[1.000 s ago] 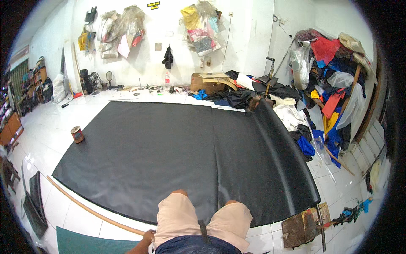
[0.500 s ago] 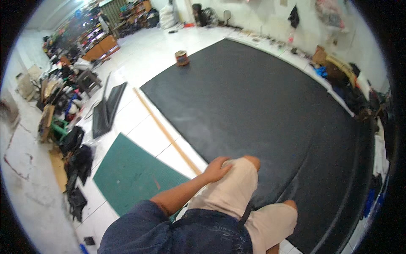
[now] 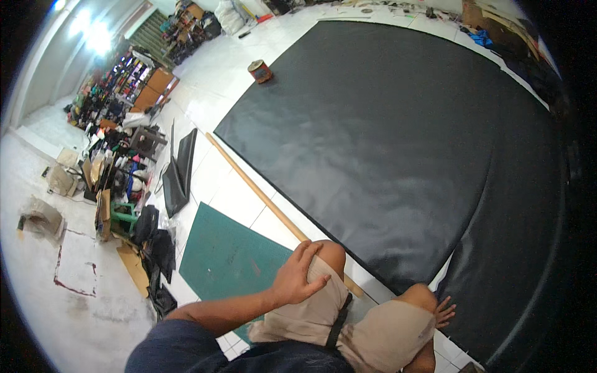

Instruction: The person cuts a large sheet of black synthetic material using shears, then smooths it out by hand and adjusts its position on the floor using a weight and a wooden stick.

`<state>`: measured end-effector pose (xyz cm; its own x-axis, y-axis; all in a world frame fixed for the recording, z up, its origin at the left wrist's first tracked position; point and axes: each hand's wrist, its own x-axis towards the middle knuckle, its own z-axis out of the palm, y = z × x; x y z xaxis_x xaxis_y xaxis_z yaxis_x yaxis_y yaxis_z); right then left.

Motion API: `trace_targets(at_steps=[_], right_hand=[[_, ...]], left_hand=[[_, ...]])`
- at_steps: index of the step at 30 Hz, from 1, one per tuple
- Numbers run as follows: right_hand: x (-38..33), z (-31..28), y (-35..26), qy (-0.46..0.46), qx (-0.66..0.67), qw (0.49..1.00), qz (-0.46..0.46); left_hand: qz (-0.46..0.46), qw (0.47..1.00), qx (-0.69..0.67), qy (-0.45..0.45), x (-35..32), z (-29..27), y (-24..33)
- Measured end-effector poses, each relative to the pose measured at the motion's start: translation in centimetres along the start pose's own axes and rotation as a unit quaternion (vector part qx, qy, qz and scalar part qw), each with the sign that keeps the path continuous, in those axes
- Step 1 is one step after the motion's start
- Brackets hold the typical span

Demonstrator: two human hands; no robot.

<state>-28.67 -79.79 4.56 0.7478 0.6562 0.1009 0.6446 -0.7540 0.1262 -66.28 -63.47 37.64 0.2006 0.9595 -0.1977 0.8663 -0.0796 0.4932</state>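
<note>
My left hand (image 3: 300, 275) rests on my left knee, thumb and fingers apart, with nothing in it. Beside my right knee, my right hand (image 3: 443, 313) lies with spread fingers against the edge of a black sheet (image 3: 504, 273) that looks like leatherette. A wider stretch of the black material (image 3: 373, 137) covers the floor in front of me, and a narrow gap opens between the two near my right knee. Along its left edge runs a long wooden stick (image 3: 255, 188), its near part passing behind my left knee. A green cutting mat (image 3: 227, 255) lies left of the stick.
A rusty tin can (image 3: 260, 71) stands at the far left edge of the black material. Folded black pieces (image 3: 180, 174) lie on the white tiles. Clutter, a green stool (image 3: 124, 217) and a grey stool (image 3: 148, 142) line the left side. More items lie along the far right.
My view has shifted and my knees have drawn nearer the sheet's corner. My right hand has come into sight at the black sheet; my left hand stays on the knee. A gap now shows in the sheet.
</note>
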Motion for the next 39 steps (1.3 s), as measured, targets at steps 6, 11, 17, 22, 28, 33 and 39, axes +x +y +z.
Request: trace_targets(at_steps=[6,11,17,22,28,33,39], right_hand=[[9.6,-1.9,5.0,-0.400,0.309,0.861,0.047],[17.3,-10.4,12.3,-0.334,0.441,0.769,0.319],[25.1,-30.2,19.6,-0.210,0.485,0.674,0.515],[30.6,-41.5,22.7,-0.118,0.617,0.566,0.533],[28.9,-46.7,23.7,-0.028,0.520,0.763,0.384],[25.6,-57.1,20.9,-0.205,0.450,0.867,0.053],[30.5,-60.1,23.1,-0.336,0.537,0.758,-0.154]], left_hand=[[-0.018,0.986,0.020,-0.163,-1.5,-4.8,2.0],[-0.082,0.961,0.026,-0.262,-4.8,-8.0,4.5],[-0.048,0.943,0.104,-0.313,-9.9,-8.3,10.7],[0.040,0.945,0.138,-0.294,-8.3,-9.6,14.8],[0.052,0.945,0.004,-0.322,1.9,-6.0,30.5],[0.012,0.905,-0.256,-0.340,7.5,-4.0,51.4],[0.157,0.905,-0.095,-0.384,9.2,-5.1,66.3]])
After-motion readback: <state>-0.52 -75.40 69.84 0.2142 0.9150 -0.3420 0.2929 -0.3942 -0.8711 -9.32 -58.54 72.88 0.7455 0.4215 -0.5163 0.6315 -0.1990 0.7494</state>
